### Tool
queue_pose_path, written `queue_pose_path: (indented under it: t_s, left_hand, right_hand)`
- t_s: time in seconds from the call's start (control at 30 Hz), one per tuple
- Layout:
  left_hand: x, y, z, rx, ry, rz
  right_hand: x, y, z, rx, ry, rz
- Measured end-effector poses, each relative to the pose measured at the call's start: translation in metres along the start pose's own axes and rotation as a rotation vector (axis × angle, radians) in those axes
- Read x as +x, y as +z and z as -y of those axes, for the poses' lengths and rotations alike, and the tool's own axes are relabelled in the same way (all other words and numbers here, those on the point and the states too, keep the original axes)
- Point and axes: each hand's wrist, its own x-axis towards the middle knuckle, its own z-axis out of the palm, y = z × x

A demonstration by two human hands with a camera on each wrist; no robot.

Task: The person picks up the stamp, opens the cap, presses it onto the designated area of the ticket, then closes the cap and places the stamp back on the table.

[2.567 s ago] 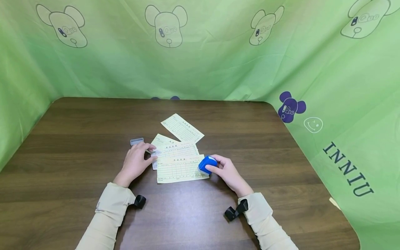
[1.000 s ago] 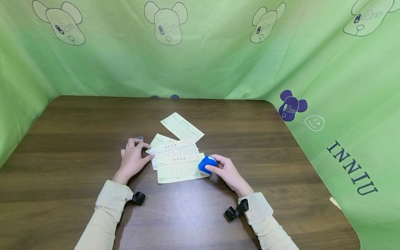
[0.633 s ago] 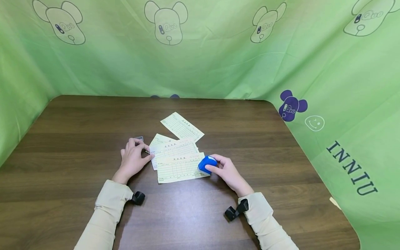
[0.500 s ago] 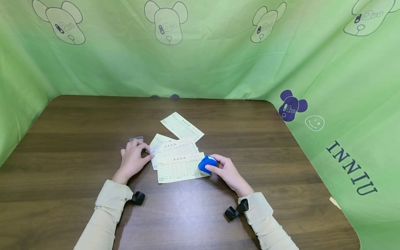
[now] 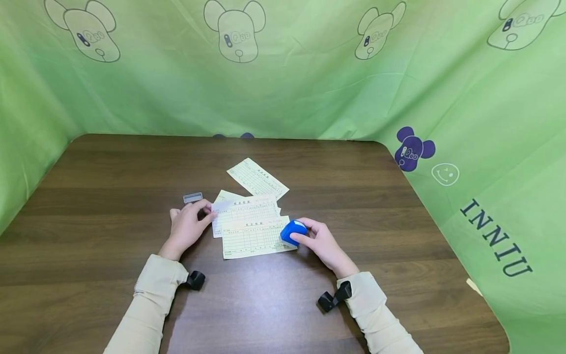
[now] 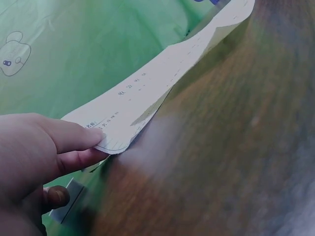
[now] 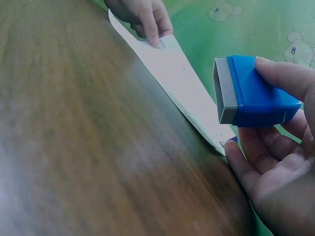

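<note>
Over the three o'clock end of the front slip (image 5: 252, 243), the right hand (image 5: 325, 248) pinches a blue stamp (image 5: 294, 233) between thumb and forefinger. The stamp lies at about ten o'clock from that hand, held at the ends of the digits, its grey base turned down toward the paper. Whether the base touches the slip is hard to judge from above, though the right wrist view seems to show a gap. A lower fingertip shows at the slip's edge in that same view.

At nine o'clock on the middle slip (image 5: 245, 210), the left hand (image 5: 187, 231) has its thumb and forefinger closed on the edge, with the corner caught right at their tips (the left wrist view shows the paper bending away from them). The front slip overlaps the middle one at five o'clock. A back slip (image 5: 226, 195) peeks out at eleven o'clock, and the far slip (image 5: 255, 176) slants away at twelve.

Just beyond the left hand's knuckles, at twelve o'clock, sits a small grey rectangular piece (image 5: 192, 198) on the brown wooden table (image 5: 247, 309). Green printed cloth (image 5: 287, 93) hangs behind everything.
</note>
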Motion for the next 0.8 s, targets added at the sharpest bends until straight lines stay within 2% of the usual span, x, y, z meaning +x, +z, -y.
queue_pose_path:
  t_s: [0.2,0.43,0.63,0.8]
  left_hand:
    - [0.0003,-0.0006,-0.0003,-0.03,-0.013,-0.039]
    - [0.0004,-0.0022,-0.0005,-0.053,-0.028,-0.095]
    - [0.0005,-0.0039,-0.0024,-0.076,-0.028,-0.103]
    - [0.0004,-0.0042,-0.0026,-0.098,-0.034,-0.122]
  right_hand:
    - [-0.0006,0.0001,0.0011,0.004,0.007,-0.005]
    - [-0.0002,0.0005,0.0025,-0.025,-0.023,0.01]
    - [-0.0013,0.0015,0.0057,-0.024,-0.059,0.066]
    - [-0.0014,0.0022,0.006,-0.099,-0.09,0.109]
